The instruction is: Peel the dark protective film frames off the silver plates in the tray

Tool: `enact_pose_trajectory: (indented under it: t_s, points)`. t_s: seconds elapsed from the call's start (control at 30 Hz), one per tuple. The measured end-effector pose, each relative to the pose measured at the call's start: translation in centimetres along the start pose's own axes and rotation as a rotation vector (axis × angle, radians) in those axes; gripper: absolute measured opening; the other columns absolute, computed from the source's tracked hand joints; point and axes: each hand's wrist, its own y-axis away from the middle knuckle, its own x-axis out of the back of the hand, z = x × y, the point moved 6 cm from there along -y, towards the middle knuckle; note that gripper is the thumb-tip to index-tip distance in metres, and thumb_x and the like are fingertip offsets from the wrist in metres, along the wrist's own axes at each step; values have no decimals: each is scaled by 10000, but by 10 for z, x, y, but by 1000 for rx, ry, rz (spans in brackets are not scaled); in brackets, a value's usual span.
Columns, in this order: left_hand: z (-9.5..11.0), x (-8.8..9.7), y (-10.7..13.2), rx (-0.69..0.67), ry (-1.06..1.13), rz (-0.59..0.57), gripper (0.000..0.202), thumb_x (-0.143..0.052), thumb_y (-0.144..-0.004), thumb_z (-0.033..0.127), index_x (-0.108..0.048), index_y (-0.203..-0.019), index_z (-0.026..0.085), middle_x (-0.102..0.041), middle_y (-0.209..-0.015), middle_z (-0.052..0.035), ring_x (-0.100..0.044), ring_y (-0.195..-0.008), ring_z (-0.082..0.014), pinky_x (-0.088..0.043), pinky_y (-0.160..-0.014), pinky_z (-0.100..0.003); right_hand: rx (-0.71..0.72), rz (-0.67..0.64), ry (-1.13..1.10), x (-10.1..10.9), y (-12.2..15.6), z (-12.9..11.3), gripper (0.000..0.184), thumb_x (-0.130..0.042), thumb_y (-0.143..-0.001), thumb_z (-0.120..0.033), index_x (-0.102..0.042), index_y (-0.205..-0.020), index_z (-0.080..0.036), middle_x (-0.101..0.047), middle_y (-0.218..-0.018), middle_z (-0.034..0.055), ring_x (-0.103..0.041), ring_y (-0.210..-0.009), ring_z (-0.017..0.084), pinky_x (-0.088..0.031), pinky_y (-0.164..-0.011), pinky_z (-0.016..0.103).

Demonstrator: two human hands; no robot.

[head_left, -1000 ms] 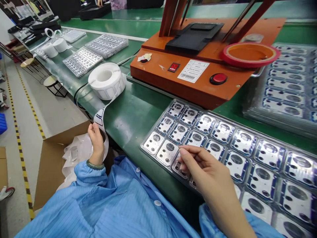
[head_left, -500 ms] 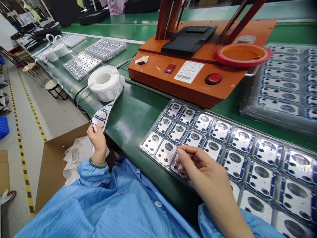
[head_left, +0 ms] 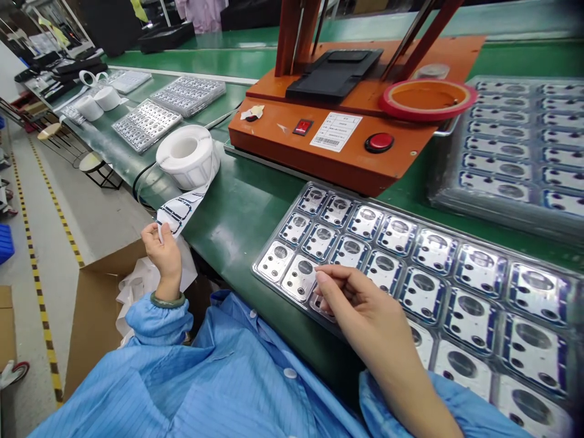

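Leftward the left hand [head_left: 162,255] has moved, and now it pinches the end of the label strip [head_left: 180,210], which points down-left from one white roll [head_left: 185,157] and over the edge of the green desk [head_left: 228,231]. The right hand [head_left: 360,310] has its fingertips [head_left: 320,278] pressed together above the near edge of the tray [head_left: 261,263], with open desk between tray and roll.

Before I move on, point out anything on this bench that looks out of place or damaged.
One thing stands out: a crumpled scrap lies loose on the front panel of the orange machine. It isn't fixed like the panel's sticker and controls, so it looks like stray litter.
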Motion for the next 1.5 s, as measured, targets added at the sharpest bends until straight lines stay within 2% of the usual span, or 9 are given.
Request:
enact_pose_trajectory:
  t_s: [0.3,0.5,0.7,0.8,0.93,1.03,1.13,1.23,1.5]
  points:
    - [10,4,-3,-123,-52,-4,174,-533,-871,229,-550,-1027,154,-604,-867,-24,-608,-809,-124,-476,-802,-273,43,24,-3,0,0,-5,279,-572,-799,-449,-664,-883,-200,-623,-625,9,-588,-549,147,-475,-546,267]
    - [21,12,-2,-235,-41,41,110,-577,-843,265,-585,-888,165,-556,-1053,-88,-505,-1127,-195,-393,-1010,-368,43,19,-26,0,3,-7,264,-583,-816,-441,-661,-892,-201,-644,-657,21,-600,-569,156,-487,-564,280]
    - [71,37,11,-402,224,243,148,-470,-899,355,-429,-936,218,-490,-946,-34,-565,-958,-170,-453,-962,-430,38,-93,-155,-9,6,-10,266,-584,-826,-446,-635,-892,-194,-618,-601,6,-575,-516,138,-506,-551,271]
    - [106,42,24,-491,325,236,113,-480,-903,331,-423,-919,235,-494,-916,-18,-565,-943,-166,-428,-1003,-468,29,-81,-153,-9,7,-10,260,-586,-834,-442,-637,-902,-196,-620,-612,5,-581,-533,135,-507,-566,267]
    - [140,21,52,-499,490,-174,73,-554,-881,281,-496,-900,241,-577,-879,4,-602,-896,-147,-431,-1020,-485,75,0,-151,-4,11,-12,225,-579,-852,-421,-641,-888,-208,-628,-658,7,-577,-550,130,-500,-571,267]
    - [145,-13,81,-215,685,-653,123,-572,-882,224,-555,-1001,246,-638,-862,7,-643,-823,-121,-492,-965,-422,176,96,-120,2,16,-18,199,-563,-874,-397,-639,-916,-218,-640,-726,17,-589,-589,133,-501,-603,279]
    - [143,-36,108,91,791,-935,165,-594,-874,219,-586,-1038,237,-668,-862,-3,-654,-777,-103,-543,-846,-308,232,169,-99,8,19,-20,195,-553,-887,-389,-638,-943,-223,-641,-772,28,-606,-631,145,-507,-624,294]
    - [144,-45,120,204,794,-1030,175,-622,-856,235,-604,-1029,216,-684,-847,-19,-657,-763,-108,-548,-758,-250,251,229,-104,14,20,-21,184,-562,-882,-383,-641,-937,-226,-626,-820,30,-599,-633,140,-506,-612,293]
    - [156,-47,129,154,779,-1102,182,-651,-832,213,-617,-1010,204,-693,-834,-13,-667,-745,-104,-556,-723,-218,288,147,-105,9,16,-25,135,-595,-853,-326,-649,-904,-213,-613,-838,30,-563,-649,125,-486,-594,267]
